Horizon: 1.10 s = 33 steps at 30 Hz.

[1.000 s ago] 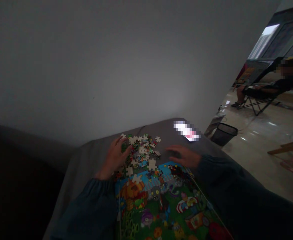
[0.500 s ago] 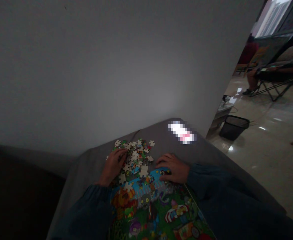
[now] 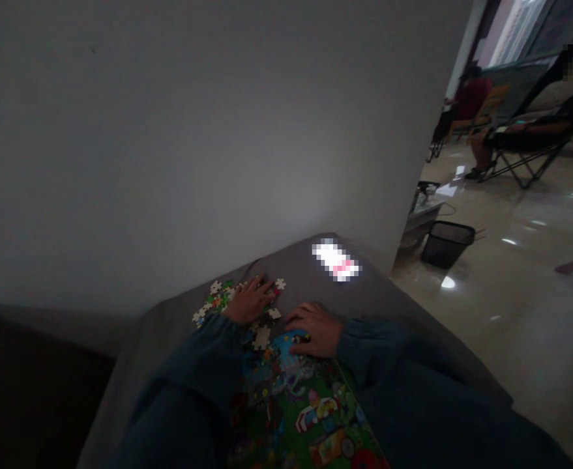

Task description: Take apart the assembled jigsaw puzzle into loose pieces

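My left hand [image 3: 249,301] lies over the heap of loose jigsaw pieces [image 3: 214,301], its fingers stretched out and apart. Pale backs and coloured faces of pieces show around it; those beneath the palm are hidden. My right hand [image 3: 316,329] rests on the upper right of a colourful cartoon jigsaw puzzle [image 3: 302,394], fingers outstretched, nothing visible in them. Between the hands lies a larger pale piece [image 3: 261,338] near the puzzle's top edge. My left sleeve covers the puzzle's left side.
A bright, blurred-out phone-like rectangle [image 3: 335,259] lies at the far right of the grey cloth-like surface [image 3: 296,260]. A wall [image 3: 193,143] rises behind. To the right are a black wastebasket [image 3: 447,244] on shiny floor and a person seated in a folding chair [image 3: 530,140].
My left hand has moved right and forward, from the heap's left side to over its middle, fingers more spread. My right hand stays on the puzzle. The view has shifted slightly right.
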Tool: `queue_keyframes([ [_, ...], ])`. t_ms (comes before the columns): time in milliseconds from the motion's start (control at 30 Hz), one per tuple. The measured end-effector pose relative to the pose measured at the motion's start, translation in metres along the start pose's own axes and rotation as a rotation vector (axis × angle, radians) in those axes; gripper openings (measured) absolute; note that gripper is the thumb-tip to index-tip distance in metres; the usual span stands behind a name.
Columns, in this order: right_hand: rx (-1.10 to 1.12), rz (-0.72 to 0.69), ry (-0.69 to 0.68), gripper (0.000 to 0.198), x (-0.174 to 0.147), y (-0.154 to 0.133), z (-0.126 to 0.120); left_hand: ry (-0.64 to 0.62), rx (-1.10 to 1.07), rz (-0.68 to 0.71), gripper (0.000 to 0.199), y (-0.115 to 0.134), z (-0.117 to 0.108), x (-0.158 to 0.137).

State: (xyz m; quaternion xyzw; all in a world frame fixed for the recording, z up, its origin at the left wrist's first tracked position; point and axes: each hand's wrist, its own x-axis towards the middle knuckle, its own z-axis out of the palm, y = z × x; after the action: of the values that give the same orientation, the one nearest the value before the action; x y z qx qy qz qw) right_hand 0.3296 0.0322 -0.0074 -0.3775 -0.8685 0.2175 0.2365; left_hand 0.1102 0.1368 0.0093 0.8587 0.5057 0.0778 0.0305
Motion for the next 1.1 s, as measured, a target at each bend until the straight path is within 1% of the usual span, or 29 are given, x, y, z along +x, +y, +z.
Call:
queue_keyframes([
  [67,-0.001,-0.002,0.005,0.043,0.000,-0.001,-0.001,-0.038,0.031,-0.014,0.044,-0.001,0.003,-0.008],
  [167,0.001,-0.002,0.012,0.042,0.000,0.000,-0.001,-0.069,0.073,-0.065,0.048,-0.008,-0.002,-0.018],
  [267,0.003,-0.002,0.006,0.040,0.001,0.001,0.000,-0.090,0.085,-0.098,0.050,-0.015,-0.016,-0.022],
  [367,0.004,-0.005,0.000,0.036,0.003,0.003,0.001,-0.079,0.076,-0.107,0.049,-0.016,-0.038,-0.031],
  [433,0.005,-0.005,0.004,0.034,0.003,0.004,0.001,-0.070,0.058,-0.085,0.048,-0.014,-0.055,-0.048],
  [500,0.010,-0.008,0.010,0.033,0.003,0.005,0.002,-0.078,0.019,-0.044,0.045,-0.012,-0.071,-0.075],
  [567,0.022,-0.013,0.015,0.031,0.003,0.005,0.002,-0.042,-0.148,0.013,0.039,-0.011,-0.082,-0.107],
  [600,0.029,-0.015,0.017,0.030,0.002,0.005,0.003,-0.037,-0.229,-0.017,0.036,-0.012,-0.084,-0.123],
  [667,0.045,-0.016,0.017,0.027,0.002,0.005,0.004,-0.015,-0.333,-0.145,0.032,-0.016,-0.083,-0.150],
  [700,0.052,-0.013,0.016,0.027,0.002,0.006,0.004,0.018,-0.356,-0.218,0.031,-0.019,-0.079,-0.161],
  [767,0.062,0.001,0.021,0.027,0.002,0.007,0.004,0.105,-0.364,-0.341,0.028,-0.027,-0.067,-0.177],
  [833,0.060,0.037,0.039,0.032,0.004,0.008,0.004,0.181,-0.357,-0.415,0.025,-0.034,-0.054,-0.186],
  [900,0.046,0.079,0.058,0.040,0.011,0.008,0.002,0.224,-0.357,-0.454,0.023,-0.039,-0.043,-0.190],
  [967,0.023,0.098,0.055,0.050,0.021,0.006,0.000,0.240,-0.367,-0.449,0.022,-0.041,-0.035,-0.192],
  [1033,-0.004,0.079,0.029,0.060,0.034,0.003,0.000,0.248,-0.375,-0.426,0.023,-0.041,-0.031,-0.192],
  [1100,-0.032,0.050,0.003,0.063,0.046,-0.001,0.002,0.254,-0.378,-0.405,0.023,-0.040,-0.029,-0.192],
])
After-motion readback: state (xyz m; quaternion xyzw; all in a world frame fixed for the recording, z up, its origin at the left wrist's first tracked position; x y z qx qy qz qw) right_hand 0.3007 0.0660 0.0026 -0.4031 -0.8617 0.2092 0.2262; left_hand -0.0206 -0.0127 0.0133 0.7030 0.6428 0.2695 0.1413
